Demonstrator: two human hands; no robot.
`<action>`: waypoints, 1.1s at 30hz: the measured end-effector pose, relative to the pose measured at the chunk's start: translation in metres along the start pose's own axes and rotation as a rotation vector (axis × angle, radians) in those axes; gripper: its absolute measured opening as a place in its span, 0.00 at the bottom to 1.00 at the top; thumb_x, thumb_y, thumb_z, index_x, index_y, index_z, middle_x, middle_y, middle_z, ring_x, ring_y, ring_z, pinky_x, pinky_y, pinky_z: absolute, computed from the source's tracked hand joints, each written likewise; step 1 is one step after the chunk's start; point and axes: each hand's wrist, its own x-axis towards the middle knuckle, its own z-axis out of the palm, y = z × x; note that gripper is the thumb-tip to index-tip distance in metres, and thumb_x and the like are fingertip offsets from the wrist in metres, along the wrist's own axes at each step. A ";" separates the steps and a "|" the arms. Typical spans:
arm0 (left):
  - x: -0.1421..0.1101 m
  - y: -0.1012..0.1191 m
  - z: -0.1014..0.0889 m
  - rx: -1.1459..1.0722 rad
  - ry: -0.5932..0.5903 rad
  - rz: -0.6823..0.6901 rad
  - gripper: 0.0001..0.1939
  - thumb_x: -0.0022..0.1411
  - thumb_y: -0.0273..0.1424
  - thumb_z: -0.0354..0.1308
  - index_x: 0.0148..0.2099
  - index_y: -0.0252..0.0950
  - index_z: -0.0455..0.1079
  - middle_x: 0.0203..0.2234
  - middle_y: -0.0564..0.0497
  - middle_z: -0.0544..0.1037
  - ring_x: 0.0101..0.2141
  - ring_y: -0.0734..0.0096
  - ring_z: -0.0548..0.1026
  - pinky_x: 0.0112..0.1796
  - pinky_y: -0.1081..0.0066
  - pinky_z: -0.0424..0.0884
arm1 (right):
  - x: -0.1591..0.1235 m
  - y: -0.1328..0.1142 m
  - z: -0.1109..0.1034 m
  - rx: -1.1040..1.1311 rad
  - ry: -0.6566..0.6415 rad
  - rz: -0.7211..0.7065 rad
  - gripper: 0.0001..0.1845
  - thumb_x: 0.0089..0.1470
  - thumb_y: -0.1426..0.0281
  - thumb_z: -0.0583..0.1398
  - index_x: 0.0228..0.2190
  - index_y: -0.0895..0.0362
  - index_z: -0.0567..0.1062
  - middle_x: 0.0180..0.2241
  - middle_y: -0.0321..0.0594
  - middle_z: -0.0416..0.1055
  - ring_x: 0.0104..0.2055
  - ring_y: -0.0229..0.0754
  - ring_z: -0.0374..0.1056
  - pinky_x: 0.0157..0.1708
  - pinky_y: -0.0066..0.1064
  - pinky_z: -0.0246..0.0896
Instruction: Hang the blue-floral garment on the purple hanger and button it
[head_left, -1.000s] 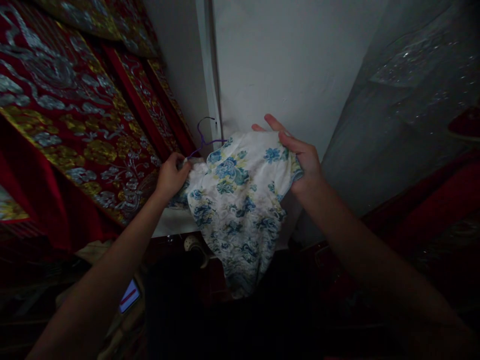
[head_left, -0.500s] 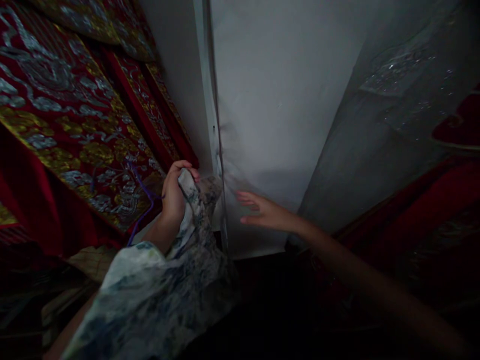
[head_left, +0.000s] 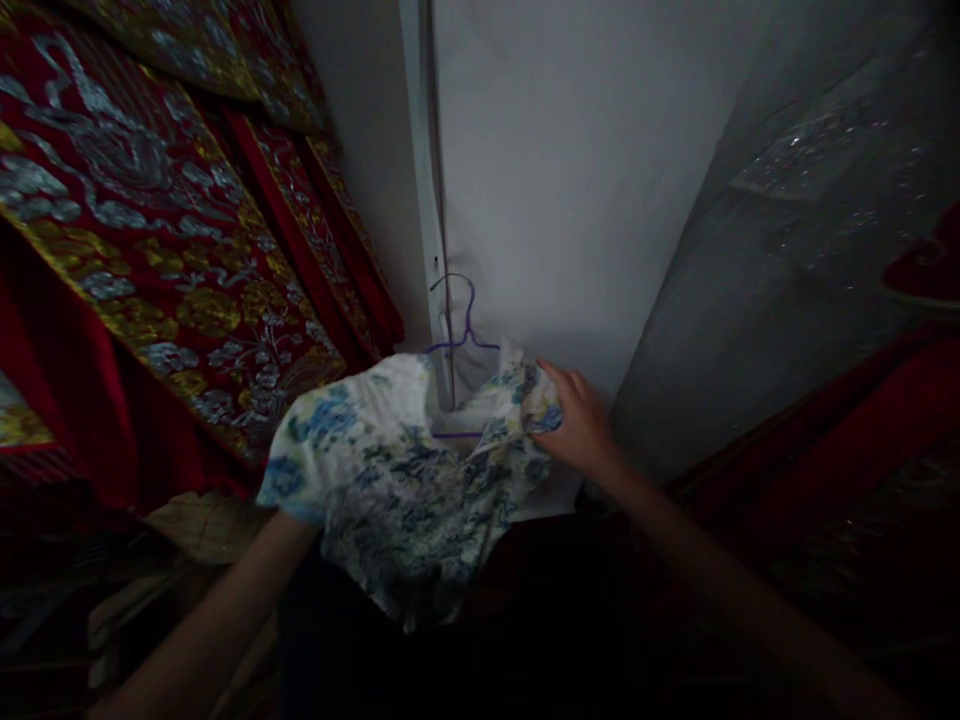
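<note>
A white floral blouse (head_left: 420, 500) with blue and green flowers is spread on a purple hanger (head_left: 470, 325) in front of me. The hanger's hook points up, and its lower bar shows through the neckline. Pinched in my right hand (head_left: 577, 420) is the blouse's right-side sleeve, near the shoulder. My left forearm (head_left: 274, 565) runs up under the left-side sleeve; the cloth covers that hand, so its fingers are hidden.
A white wall panel (head_left: 585, 200) with a pale vertical strip (head_left: 421, 110) stands behind the hanger. Red cloth (head_left: 172, 230) embroidered in gold and silver hangs at left. Clear plastic wrapping (head_left: 787, 180) covers something at right. Below, it is very dark.
The blouse swung down to the left, then came back to the middle, now facing up on its hanger. My right hand let go of it, then gripped a sleeve again. My left hand went behind the cloth.
</note>
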 end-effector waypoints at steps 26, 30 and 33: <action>-0.126 -0.105 0.050 -0.176 0.370 -0.395 0.23 0.49 0.43 0.63 0.46 0.37 0.75 0.36 0.47 0.83 0.42 0.53 0.81 0.46 0.59 0.76 | -0.094 -0.085 0.081 1.096 -0.115 0.820 0.30 0.48 0.39 0.62 0.26 0.55 0.73 0.24 0.37 0.70 0.28 0.42 0.66 0.29 0.32 0.60; -0.134 -0.091 0.046 -0.175 0.354 -0.393 0.26 0.49 0.44 0.64 0.49 0.39 0.75 0.35 0.47 0.83 0.44 0.52 0.81 0.48 0.56 0.75 | -0.062 -0.103 0.076 1.157 -0.123 0.701 0.25 0.50 0.45 0.63 0.23 0.54 0.69 0.20 0.32 0.64 0.25 0.38 0.61 0.26 0.29 0.54; -0.138 -0.084 0.037 -0.202 0.362 -0.393 0.29 0.47 0.43 0.66 0.51 0.37 0.74 0.37 0.46 0.82 0.47 0.51 0.79 0.50 0.55 0.73 | -0.054 -0.107 0.069 1.217 -0.148 0.672 0.22 0.50 0.50 0.63 0.22 0.54 0.69 0.17 0.30 0.61 0.21 0.36 0.57 0.23 0.29 0.50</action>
